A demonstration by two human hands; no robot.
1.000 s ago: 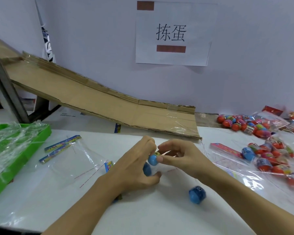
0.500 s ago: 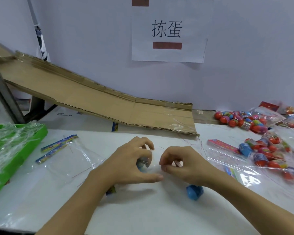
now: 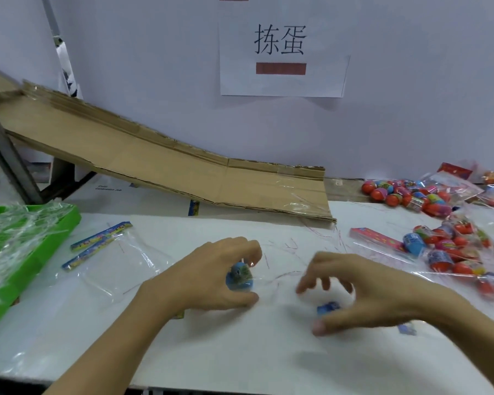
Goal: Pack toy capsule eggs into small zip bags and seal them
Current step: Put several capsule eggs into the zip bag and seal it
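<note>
The left hand (image 3: 211, 277) grips a clear small zip bag holding a blue plastic capsule egg (image 3: 239, 276) on the white counter (image 3: 240, 352). The right hand (image 3: 354, 292), fingers spread wide, hovers over a second blue capsule egg (image 3: 328, 307). Close fingers around this egg fully before lifting; keep the bag mouth open and steady.

This looks like a small hand-packing workstation in a workshop or light factory. A white counter (image 3: 240, 352) stands against a plain wall, where a taped paper sign (image 3: 283, 49) with 2 printed Chinese characters labels the station at top centre. A makeshift cardboard chute (image 3: 154, 166) slopes down from the upper left onto the counter. At right lie heaps of toy capsule eggs (image 3: 411, 195), loose and bagged; at left, empty zip bags (image 3: 117, 260) and a green tray (image 3: 29, 252).
</note>
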